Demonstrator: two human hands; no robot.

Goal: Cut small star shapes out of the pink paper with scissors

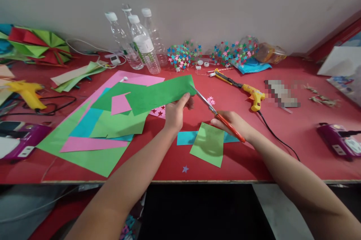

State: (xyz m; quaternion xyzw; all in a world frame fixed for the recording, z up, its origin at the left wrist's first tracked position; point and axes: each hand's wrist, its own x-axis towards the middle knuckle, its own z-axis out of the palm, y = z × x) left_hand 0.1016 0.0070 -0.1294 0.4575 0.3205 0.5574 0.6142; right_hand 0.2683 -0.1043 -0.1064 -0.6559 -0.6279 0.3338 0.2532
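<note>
My left hand (177, 111) pinches the lower edge of a dark green sheet of paper (160, 91), thumb on top. Orange-handled scissors (216, 112) are in my right hand (235, 124), their blades meeting the paper's right end. Whether the blades are apart is hard to see. Beneath my right hand, a light green paper piece (208, 146) lies across a blue paper strip (186, 138). Left of my hands is a pile of coloured sheets, with a small pink piece (120, 104) and a large light green sheet (98, 161).
Several plastic bottles (143, 44) stand against the wall. Two yellow glue guns lie on the red table, one on the right (255, 95) and one on the left (26, 93). Purple power strips (340, 140) sit at both sides. Star-filled containers (180, 56) are at the back.
</note>
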